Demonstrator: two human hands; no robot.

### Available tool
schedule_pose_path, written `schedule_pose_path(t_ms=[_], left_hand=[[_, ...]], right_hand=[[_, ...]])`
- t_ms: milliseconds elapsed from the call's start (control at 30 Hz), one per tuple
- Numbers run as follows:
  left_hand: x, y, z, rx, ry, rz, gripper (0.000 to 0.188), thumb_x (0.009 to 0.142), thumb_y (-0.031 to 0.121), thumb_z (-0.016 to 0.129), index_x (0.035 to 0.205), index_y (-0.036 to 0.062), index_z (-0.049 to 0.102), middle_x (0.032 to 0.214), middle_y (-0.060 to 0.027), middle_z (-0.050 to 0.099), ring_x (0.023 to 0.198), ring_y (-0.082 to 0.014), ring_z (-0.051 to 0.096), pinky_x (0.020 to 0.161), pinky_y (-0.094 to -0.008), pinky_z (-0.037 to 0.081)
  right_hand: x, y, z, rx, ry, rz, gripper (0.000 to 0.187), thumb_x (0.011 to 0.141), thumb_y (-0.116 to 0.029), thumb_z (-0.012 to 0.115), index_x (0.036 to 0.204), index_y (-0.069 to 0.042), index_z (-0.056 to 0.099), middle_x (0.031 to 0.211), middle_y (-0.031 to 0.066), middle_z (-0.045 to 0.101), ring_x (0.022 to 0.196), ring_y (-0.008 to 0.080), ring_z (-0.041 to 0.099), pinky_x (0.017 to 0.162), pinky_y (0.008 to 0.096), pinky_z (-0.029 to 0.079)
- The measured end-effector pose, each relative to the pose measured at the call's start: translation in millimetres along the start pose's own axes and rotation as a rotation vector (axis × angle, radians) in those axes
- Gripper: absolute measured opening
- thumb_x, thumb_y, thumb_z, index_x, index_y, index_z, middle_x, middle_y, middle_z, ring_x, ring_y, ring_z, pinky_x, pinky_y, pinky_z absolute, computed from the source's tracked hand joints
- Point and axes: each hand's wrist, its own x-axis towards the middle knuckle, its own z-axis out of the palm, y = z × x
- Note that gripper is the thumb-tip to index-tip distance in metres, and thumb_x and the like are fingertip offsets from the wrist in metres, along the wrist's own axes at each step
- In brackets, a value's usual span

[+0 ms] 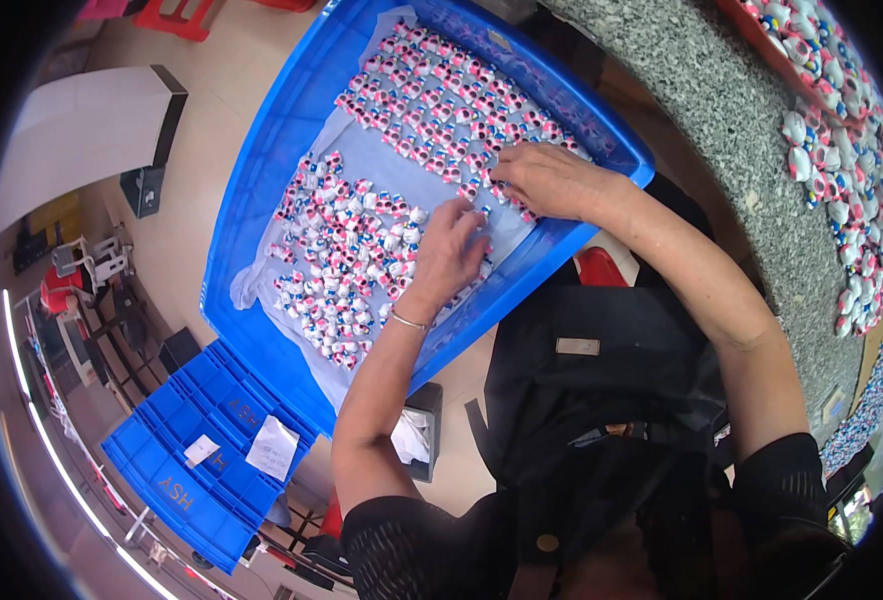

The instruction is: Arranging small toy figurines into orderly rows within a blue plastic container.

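A big blue plastic tub (239, 190), lined with thin white sheeting (426, 183), holds many small white, pink and blue figurines. In its far part the figurines (441, 85) lie in close rows, dark oval fronts up; nearer left is a loose heap of figurines (346, 240). My left hand (448, 252) hovers at the heap's right edge, its fingers bent and thumb apart, nothing visible in its grasp. At the right end of the rows, my right hand (551, 182) has its curled fingertips down on a figurine; the tips are partly hidden.
To the right runs a speckled grey stone counter (701, 110) with more figurines (846, 180) piled on it. A second blue crate (196, 440) with paper slips stands at the tub's lower left. Red stools (176, 18) stand beyond on the tiled floor.
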Motion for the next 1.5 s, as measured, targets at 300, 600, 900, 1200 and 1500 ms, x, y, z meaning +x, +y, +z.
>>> schedule_pose_path(t_ms=[300, 600, 900, 1200, 1500], left_hand=[[2, -7, 10, 0.022, 0.023, -0.058, 0.016, 0.081, 0.001, 0.067, 0.095, 0.0028, 0.061, 0.100, -0.0129, 0.058, 0.084, -0.0305, 0.063, 0.068, -0.0363, 0.053], [-7, 14, -11, 0.159, -0.264, -0.092, 0.023, 0.072, 0.010, 0.072, 0.091, 0.0045, 0.063, 0.090, -0.0138, 0.057, 0.084, -0.0320, 0.055, 0.074, -0.0417, 0.048], [-12, 12, -11, -0.292, -0.234, -0.350, 0.022, 0.081, 0.003, 0.069, 0.102, 0.0031, 0.061, 0.094, -0.0092, 0.054, 0.079, -0.0213, 0.060, 0.071, -0.0303, 0.052], [-12, 6, -4, -0.432, -0.232, -0.333, 0.030, 0.083, -0.002, 0.066, 0.111, 0.0070, 0.060, 0.106, -0.0087, 0.056, 0.081, -0.0213, 0.065, 0.073, -0.0306, 0.054], [-12, 8, 7, -0.149, -0.246, -0.164, 0.018, 0.084, 0.005, 0.065, 0.101, 0.0055, 0.059, 0.101, -0.0123, 0.057, 0.081, -0.0334, 0.064, 0.068, -0.0391, 0.054]], right_hand=[[0, -5, 0, 0.013, 0.012, 0.002, 0.016, 0.086, -0.010, 0.059, 0.094, 0.001, 0.066, 0.103, 0.0181, 0.064, 0.105, 0.0351, 0.061, 0.093, 0.0441, 0.048], [4, 5, 12, -0.040, 0.091, -0.067, 0.012, 0.086, -0.009, 0.064, 0.095, -0.001, 0.064, 0.095, 0.0143, 0.061, 0.095, 0.0335, 0.062, 0.083, 0.0435, 0.051], [1, 2, 5, -0.015, 0.060, -0.021, 0.013, 0.086, -0.008, 0.063, 0.096, -0.001, 0.064, 0.096, 0.0147, 0.060, 0.096, 0.0341, 0.061, 0.083, 0.0434, 0.050], [2, 1, 4, -0.025, 0.029, -0.004, 0.014, 0.086, -0.009, 0.063, 0.097, 0.000, 0.064, 0.099, 0.0152, 0.060, 0.099, 0.0341, 0.061, 0.085, 0.0432, 0.051], [0, 2, 6, -0.047, 0.027, -0.025, 0.015, 0.087, -0.009, 0.063, 0.099, -0.001, 0.064, 0.100, 0.0144, 0.061, 0.099, 0.0335, 0.061, 0.085, 0.0433, 0.051]])
